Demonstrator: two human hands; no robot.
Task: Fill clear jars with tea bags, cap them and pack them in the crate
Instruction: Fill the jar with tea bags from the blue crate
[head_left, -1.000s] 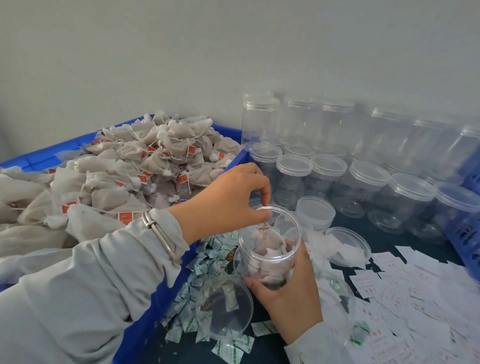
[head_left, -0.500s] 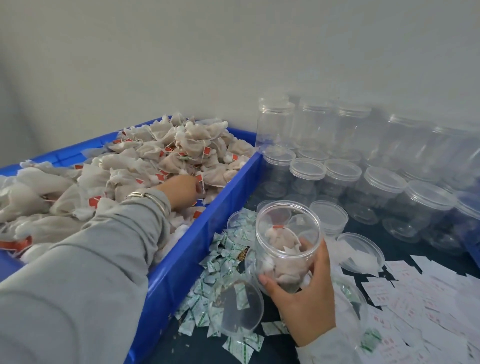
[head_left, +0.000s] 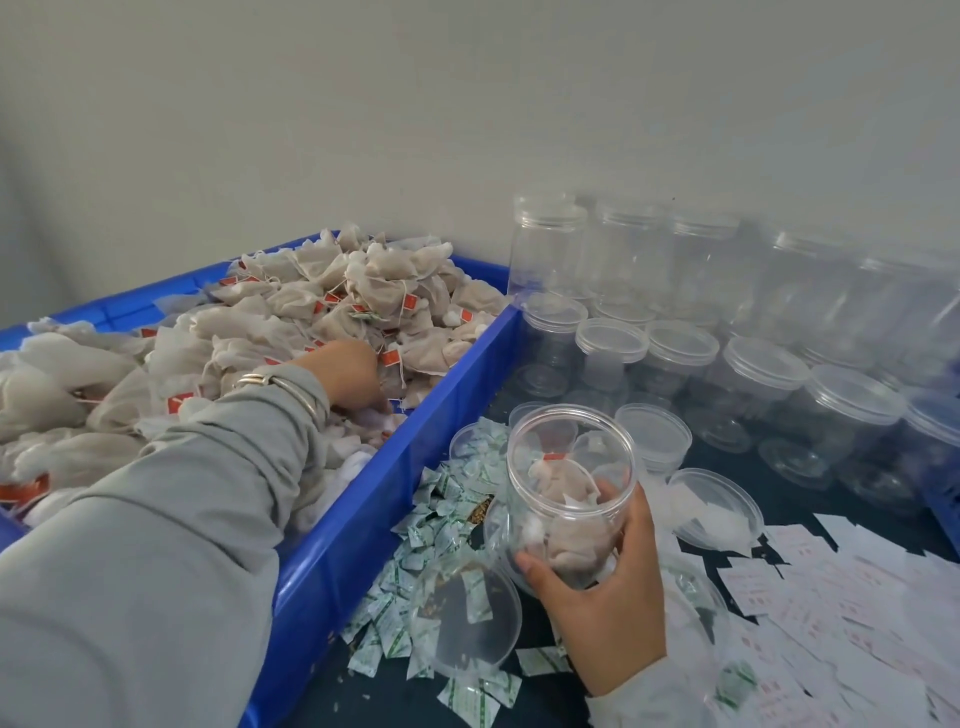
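Left hand (head_left: 349, 375) buried in the tea bags (head_left: 374, 306) at mid-left of the frame, fingers hidden (pinching or not, cannot tell). Lower right of it, across the blue wall of the crate (head_left: 415, 441), right hand (head_left: 605, 597) curled round the open jar (head_left: 569, 493), mouth tilted up-left toward the pile.

The crate (head_left: 363, 499) is bright blue. The tea bags (head_left: 322, 312) heaped inside it are pale beige, each with a small red-orange tag. Right of the crate, the jar (head_left: 569, 493) is clear, and so are the capped jars (head_left: 727, 332) beyond it. Against the crate's wall lie white sachets (head_left: 447, 499) printed in green. Farther right of the crate, white slips (head_left: 831, 613) carry faint red print. The sleeve (head_left: 171, 519) is light grey.
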